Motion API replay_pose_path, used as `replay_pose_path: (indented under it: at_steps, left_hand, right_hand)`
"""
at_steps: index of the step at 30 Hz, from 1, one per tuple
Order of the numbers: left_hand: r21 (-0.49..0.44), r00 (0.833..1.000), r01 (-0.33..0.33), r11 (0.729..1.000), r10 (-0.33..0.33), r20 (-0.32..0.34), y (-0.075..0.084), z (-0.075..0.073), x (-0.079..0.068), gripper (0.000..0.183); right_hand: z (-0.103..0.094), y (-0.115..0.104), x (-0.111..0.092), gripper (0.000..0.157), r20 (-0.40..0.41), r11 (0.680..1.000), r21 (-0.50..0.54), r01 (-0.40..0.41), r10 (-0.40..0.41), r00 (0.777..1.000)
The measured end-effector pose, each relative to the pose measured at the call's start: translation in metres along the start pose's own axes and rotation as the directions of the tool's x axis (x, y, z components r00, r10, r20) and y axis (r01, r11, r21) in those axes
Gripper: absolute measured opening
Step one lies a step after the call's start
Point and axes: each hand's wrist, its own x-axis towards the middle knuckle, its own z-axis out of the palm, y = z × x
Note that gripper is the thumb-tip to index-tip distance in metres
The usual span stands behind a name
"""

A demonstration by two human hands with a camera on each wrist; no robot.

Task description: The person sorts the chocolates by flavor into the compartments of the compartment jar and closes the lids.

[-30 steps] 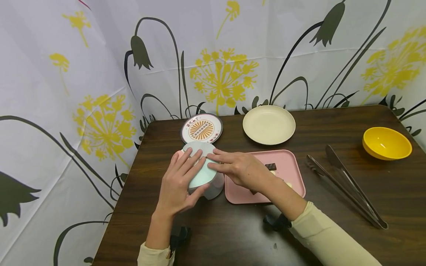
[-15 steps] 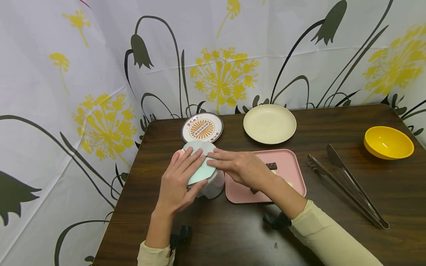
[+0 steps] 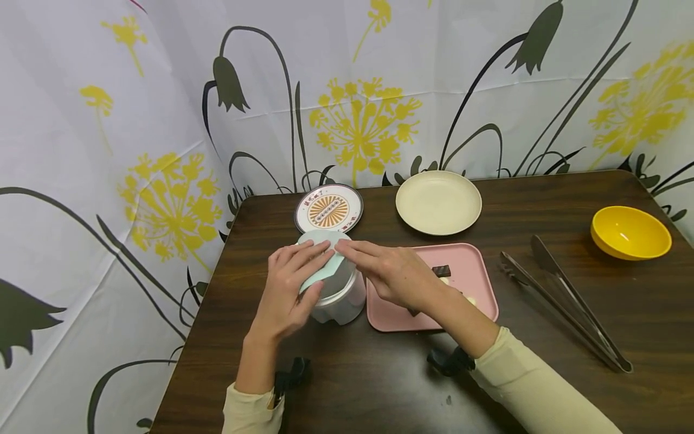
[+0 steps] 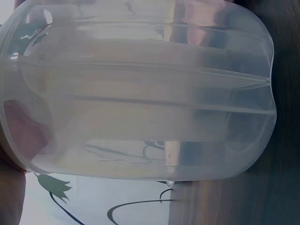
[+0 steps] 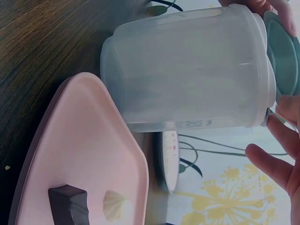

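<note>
A translucent plastic canister (image 3: 341, 304) with a pale mint-green lid (image 3: 322, 274) stands left of the pink tray. The lid's near part is tilted up, with a gap above the rim, as the green underside (image 5: 281, 56) shows in the right wrist view. My left hand (image 3: 284, 286) grips this raised part, fingers spread on top and thumb at its near edge. My right hand (image 3: 393, 271) reaches across the tray, its fairly straight fingertips touching the lid near its middle. The left wrist view is filled by the canister wall (image 4: 140, 117).
The pink tray (image 3: 477, 283) holds dark chocolate-like blocks (image 5: 69, 204) and pale, cream-coloured swirls (image 5: 115, 206). A patterned plate (image 3: 328, 208) and a cream plate (image 3: 439, 202) stand behind. At right lie metal tongs (image 3: 575, 313) and a yellow bowl (image 3: 629, 235).
The near part of the lid has risen from the canister's rim, gripped by my left hand. My right fingertips have shifted slightly up and away; the other things stay put.
</note>
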Motion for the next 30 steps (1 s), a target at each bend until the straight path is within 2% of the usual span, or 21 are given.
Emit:
replay_pose_path:
  at_steps: [8, 17, 22, 30]
  left_hand:
    - [-0.049, 1.0, 0.014, 0.999, -0.014, 0.004, -0.0022, -0.0007, 0.0001, 0.055]
    - [-0.029, 0.997, 0.064, 0.998, -0.063, 0.039, -0.0065, -0.0042, -0.0025, 0.056]
    - [-0.05, 0.995, 0.089, 0.995, -0.086, 0.057, -0.006, -0.0047, -0.0021, 0.056]
    - [-0.104, 0.994, 0.109, 0.989, -0.106, 0.031, -0.0054, -0.0029, -0.0035, 0.059]
  right_hand:
    - [0.0013, 0.0002, -0.0016, 0.056, -0.017, 0.999, 0.021, -0.03, 0.031, 0.999]
    - [0.0031, 0.0012, -0.0031, 0.053, -0.014, 1.0, 0.013, -0.029, 0.029, 0.999]
    - [0.0046, 0.0019, -0.0048, 0.052, -0.025, 0.999, 0.029, -0.024, 0.025, 0.999]
    - [0.0048, 0.0017, -0.0099, 0.055, -0.022, 0.997, 0.057, -0.042, 0.043, 0.999]
